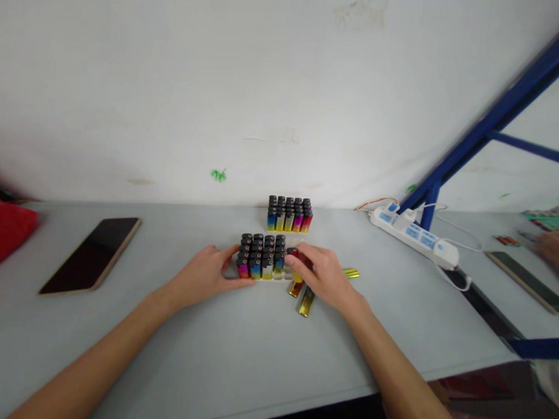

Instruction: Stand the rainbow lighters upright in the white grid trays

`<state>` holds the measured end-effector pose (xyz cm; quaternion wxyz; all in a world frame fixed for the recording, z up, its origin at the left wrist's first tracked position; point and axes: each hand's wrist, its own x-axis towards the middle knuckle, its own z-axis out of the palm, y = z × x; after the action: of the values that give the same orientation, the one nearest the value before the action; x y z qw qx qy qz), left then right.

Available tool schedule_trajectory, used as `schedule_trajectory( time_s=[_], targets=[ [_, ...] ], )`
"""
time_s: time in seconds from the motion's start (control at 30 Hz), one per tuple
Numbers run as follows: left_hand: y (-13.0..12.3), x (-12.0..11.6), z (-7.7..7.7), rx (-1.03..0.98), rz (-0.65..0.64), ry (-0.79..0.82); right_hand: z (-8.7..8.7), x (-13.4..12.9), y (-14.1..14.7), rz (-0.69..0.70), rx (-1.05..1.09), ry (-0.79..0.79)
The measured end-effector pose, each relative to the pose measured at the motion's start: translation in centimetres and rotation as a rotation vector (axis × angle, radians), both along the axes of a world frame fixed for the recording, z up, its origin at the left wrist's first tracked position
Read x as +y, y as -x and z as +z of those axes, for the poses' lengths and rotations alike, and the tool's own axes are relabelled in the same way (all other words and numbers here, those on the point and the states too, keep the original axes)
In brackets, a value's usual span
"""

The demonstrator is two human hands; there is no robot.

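Observation:
A block of upright lighters (255, 268) with black tops and bright, colour-fading bodies stands in a pale holder (277, 278) in front of me. Around the left end of this block curls my left hand (211, 271), thumb along the near side and fingers behind. My right hand (321, 272) pinches a yellow lighter (297, 275) with a dark red top, at the right end of the holder, over its bare slots. Just below the right hand lie loose gold lighters (306, 302), partly covered by it; another gold piece (351, 273) shows past the knuckles.
A second set of upright lighters (289, 221) stands behind, near the wall. At left lie a phone (91, 256) and a red cloth-like item (6, 230). A white power strip (413, 236) with cables sits at right, by a blue metal frame (481, 134). Beyond it, another person's hand (555, 250) shows.

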<state>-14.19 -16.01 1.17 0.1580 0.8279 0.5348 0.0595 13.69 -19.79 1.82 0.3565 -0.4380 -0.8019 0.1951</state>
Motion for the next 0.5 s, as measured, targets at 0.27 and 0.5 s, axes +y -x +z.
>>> schedule_trajectory(
  time_s=[0.27,0.5],
  targets=[
    [0.08,-0.07,-0.1,-0.015,-0.009,0.001,-0.1,-0.07,-0.15,0.097,-0.046,0.151],
    [0.18,-0.1,-0.17,-0.048,-0.004,-0.011,0.68,-0.24,0.32,0.129,-0.196,0.111]
  ],
)
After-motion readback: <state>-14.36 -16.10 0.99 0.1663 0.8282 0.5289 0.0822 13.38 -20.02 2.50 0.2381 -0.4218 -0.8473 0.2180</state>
